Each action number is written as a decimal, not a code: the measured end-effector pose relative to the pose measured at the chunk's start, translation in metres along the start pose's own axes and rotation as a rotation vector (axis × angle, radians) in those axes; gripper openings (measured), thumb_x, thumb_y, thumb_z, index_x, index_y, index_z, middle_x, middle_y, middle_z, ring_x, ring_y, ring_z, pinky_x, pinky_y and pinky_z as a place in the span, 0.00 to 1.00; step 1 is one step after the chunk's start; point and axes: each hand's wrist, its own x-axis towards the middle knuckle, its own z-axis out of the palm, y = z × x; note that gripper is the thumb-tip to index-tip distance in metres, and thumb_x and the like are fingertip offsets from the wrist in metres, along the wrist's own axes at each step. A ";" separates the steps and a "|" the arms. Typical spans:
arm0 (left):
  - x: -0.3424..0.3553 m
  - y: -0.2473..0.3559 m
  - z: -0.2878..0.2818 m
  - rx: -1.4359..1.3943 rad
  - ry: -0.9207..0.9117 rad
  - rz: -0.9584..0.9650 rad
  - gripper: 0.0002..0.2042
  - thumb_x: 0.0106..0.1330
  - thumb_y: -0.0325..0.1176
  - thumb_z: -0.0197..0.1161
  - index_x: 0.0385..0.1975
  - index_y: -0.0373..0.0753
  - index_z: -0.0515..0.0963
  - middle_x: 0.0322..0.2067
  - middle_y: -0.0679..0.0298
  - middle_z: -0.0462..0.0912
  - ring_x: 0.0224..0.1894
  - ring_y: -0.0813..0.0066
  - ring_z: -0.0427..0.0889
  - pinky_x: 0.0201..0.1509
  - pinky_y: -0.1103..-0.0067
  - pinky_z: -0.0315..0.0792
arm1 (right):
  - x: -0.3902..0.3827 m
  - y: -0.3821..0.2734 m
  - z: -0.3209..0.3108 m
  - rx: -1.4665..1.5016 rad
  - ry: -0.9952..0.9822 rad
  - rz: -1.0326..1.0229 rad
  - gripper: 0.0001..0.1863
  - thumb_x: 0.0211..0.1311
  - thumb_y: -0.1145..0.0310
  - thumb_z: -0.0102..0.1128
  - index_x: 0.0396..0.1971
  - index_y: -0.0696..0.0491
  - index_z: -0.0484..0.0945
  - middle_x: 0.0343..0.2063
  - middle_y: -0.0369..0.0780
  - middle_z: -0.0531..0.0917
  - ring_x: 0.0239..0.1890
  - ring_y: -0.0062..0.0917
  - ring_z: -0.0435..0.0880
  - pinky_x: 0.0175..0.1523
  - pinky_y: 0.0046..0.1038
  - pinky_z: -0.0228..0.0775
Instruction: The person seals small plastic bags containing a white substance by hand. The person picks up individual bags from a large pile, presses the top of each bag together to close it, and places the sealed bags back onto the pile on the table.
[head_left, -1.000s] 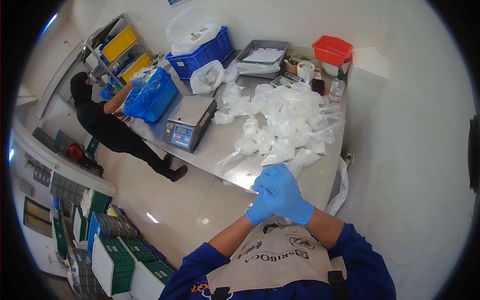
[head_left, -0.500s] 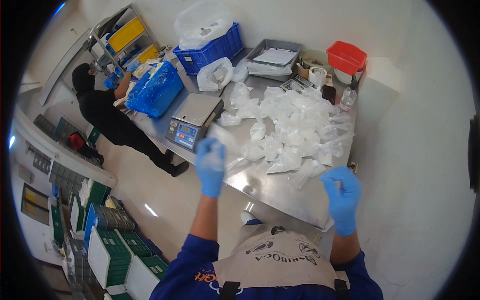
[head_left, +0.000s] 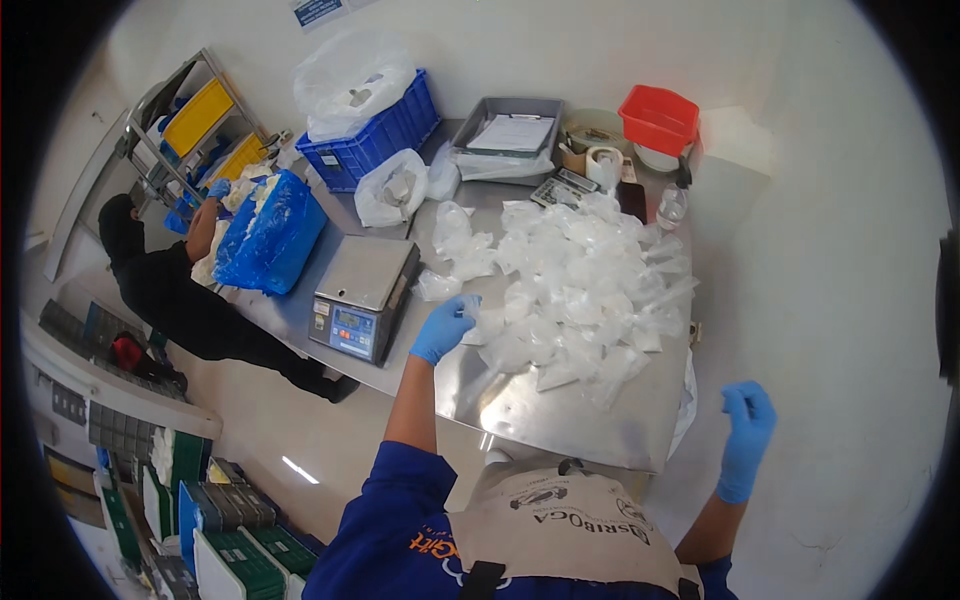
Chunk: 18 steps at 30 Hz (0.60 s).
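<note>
My left hand (head_left: 445, 329), in a blue glove, is over the metal table's front part, right of the digital scale (head_left: 360, 300). Its fingers are pinched on a small clear plastic bag (head_left: 484, 324) at the edge of a pile. That pile of clear plastic bags with white contents (head_left: 580, 270) covers the table's right half. Out past the table's right edge, my right hand (head_left: 748, 440), also blue-gloved, is raised with its fingers curled together. Whether anything is between those fingers is hidden.
A blue crate (head_left: 375, 135) with a large clear bag, a grey tray (head_left: 510, 108) with a clipboard and a red basin (head_left: 660, 117) stand at the back. On the left, a person in black (head_left: 180, 300) works at a blue-lined tub (head_left: 270, 235). Clear plastic (head_left: 687, 405) hangs by the table's right edge.
My left hand has moved right, from in front of the scale to the pile's edge, with the bag. My right hand has gone outward to the right and lower. The view has shifted.
</note>
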 end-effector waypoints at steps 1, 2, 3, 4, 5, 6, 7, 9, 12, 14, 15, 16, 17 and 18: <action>0.015 -0.003 -0.013 -0.002 0.046 0.010 0.21 0.60 0.26 0.60 0.56 0.34 0.79 0.48 0.58 0.85 0.50 0.72 0.82 0.57 0.77 0.74 | 0.000 -0.007 -0.001 -0.014 0.052 -0.007 0.04 0.63 0.80 0.56 0.28 0.59 0.78 0.25 0.32 0.74 0.28 0.14 0.69 0.35 0.19 0.60; 0.028 -0.004 -0.027 -0.006 0.096 0.015 0.19 0.60 0.25 0.59 0.53 0.34 0.80 0.47 0.58 0.86 0.49 0.71 0.83 0.56 0.77 0.75 | -0.001 -0.012 0.002 -0.033 0.078 -0.012 0.05 0.63 0.79 0.56 0.28 0.59 0.77 0.25 0.32 0.73 0.29 0.14 0.68 0.35 0.19 0.60; 0.039 -0.006 -0.041 -0.010 0.147 0.020 0.18 0.60 0.23 0.58 0.51 0.33 0.81 0.45 0.57 0.86 0.47 0.71 0.84 0.55 0.77 0.76 | -0.004 -0.015 0.005 -0.051 0.105 -0.018 0.05 0.64 0.78 0.55 0.27 0.59 0.76 0.25 0.32 0.72 0.29 0.15 0.68 0.36 0.19 0.59; 0.051 -0.004 -0.049 0.034 0.244 0.074 0.13 0.62 0.25 0.57 0.44 0.34 0.82 0.41 0.54 0.87 0.45 0.63 0.86 0.54 0.73 0.77 | -0.010 -0.017 0.007 -0.078 0.147 -0.020 0.05 0.64 0.78 0.55 0.26 0.58 0.75 0.25 0.32 0.72 0.29 0.15 0.68 0.37 0.19 0.59; 0.060 -0.001 -0.058 0.223 0.318 0.052 0.11 0.63 0.27 0.57 0.42 0.34 0.82 0.41 0.52 0.87 0.45 0.59 0.86 0.53 0.71 0.78 | -0.015 -0.015 0.011 -0.065 0.157 -0.016 0.05 0.64 0.78 0.55 0.27 0.59 0.76 0.25 0.32 0.72 0.29 0.15 0.68 0.36 0.19 0.59; 0.070 0.003 -0.068 0.411 0.391 0.030 0.10 0.64 0.28 0.56 0.40 0.34 0.82 0.40 0.51 0.87 0.44 0.55 0.86 0.53 0.69 0.78 | -0.020 -0.011 0.017 -0.052 0.167 -0.011 0.05 0.63 0.79 0.55 0.27 0.59 0.77 0.25 0.32 0.73 0.29 0.14 0.69 0.35 0.19 0.60; 0.075 0.000 -0.074 0.600 0.461 0.003 0.10 0.65 0.29 0.56 0.39 0.34 0.82 0.40 0.50 0.87 0.44 0.51 0.86 0.52 0.67 0.79 | -0.025 -0.008 0.023 -0.041 0.174 -0.004 0.05 0.63 0.79 0.55 0.28 0.59 0.78 0.25 0.32 0.74 0.28 0.14 0.69 0.35 0.19 0.60; 0.084 -0.012 -0.082 0.758 0.359 -0.063 0.10 0.63 0.32 0.58 0.37 0.36 0.82 0.39 0.48 0.86 0.43 0.49 0.86 0.50 0.64 0.79 | -0.034 -0.003 0.040 -0.035 0.180 0.041 0.05 0.63 0.79 0.55 0.28 0.59 0.78 0.25 0.32 0.74 0.28 0.14 0.69 0.35 0.19 0.61; 0.095 -0.044 -0.094 0.944 0.191 -0.172 0.10 0.60 0.37 0.60 0.34 0.38 0.83 0.37 0.47 0.85 0.43 0.47 0.85 0.48 0.62 0.79 | -0.043 -0.006 0.065 -0.047 0.162 0.077 0.04 0.63 0.79 0.56 0.28 0.59 0.78 0.26 0.33 0.75 0.29 0.14 0.70 0.35 0.19 0.62; 0.100 -0.061 -0.100 1.005 0.047 -0.244 0.11 0.59 0.39 0.61 0.31 0.38 0.83 0.35 0.48 0.85 0.45 0.48 0.84 0.48 0.62 0.78 | -0.044 -0.010 0.085 -0.057 0.143 0.085 0.04 0.62 0.79 0.56 0.28 0.59 0.79 0.26 0.33 0.76 0.29 0.15 0.71 0.36 0.19 0.62; 0.099 -0.071 -0.104 0.904 0.092 -0.223 0.12 0.59 0.39 0.60 0.30 0.37 0.83 0.35 0.48 0.85 0.44 0.48 0.85 0.48 0.62 0.78 | -0.043 -0.013 0.096 -0.059 0.122 0.086 0.04 0.62 0.79 0.57 0.28 0.59 0.79 0.26 0.33 0.76 0.29 0.15 0.71 0.36 0.19 0.63; 0.093 -0.067 -0.102 0.804 0.122 -0.197 0.12 0.59 0.40 0.60 0.29 0.37 0.83 0.35 0.48 0.86 0.43 0.48 0.85 0.48 0.63 0.78 | -0.045 -0.013 0.107 -0.067 0.110 0.096 0.03 0.62 0.79 0.57 0.29 0.60 0.79 0.26 0.33 0.76 0.29 0.15 0.71 0.36 0.20 0.63; 0.088 -0.064 -0.103 0.704 0.155 -0.175 0.13 0.59 0.40 0.60 0.29 0.36 0.83 0.35 0.49 0.86 0.42 0.48 0.85 0.48 0.63 0.78 | -0.044 -0.014 0.121 -0.067 0.065 0.104 0.03 0.62 0.79 0.57 0.29 0.60 0.79 0.27 0.33 0.77 0.30 0.15 0.72 0.37 0.20 0.64; 0.078 -0.058 -0.105 0.631 0.164 -0.153 0.13 0.59 0.39 0.59 0.30 0.36 0.84 0.35 0.48 0.86 0.41 0.48 0.85 0.47 0.63 0.78 | -0.043 -0.015 0.137 -0.068 0.014 0.120 0.03 0.61 0.79 0.57 0.30 0.60 0.80 0.27 0.34 0.78 0.30 0.15 0.73 0.37 0.20 0.65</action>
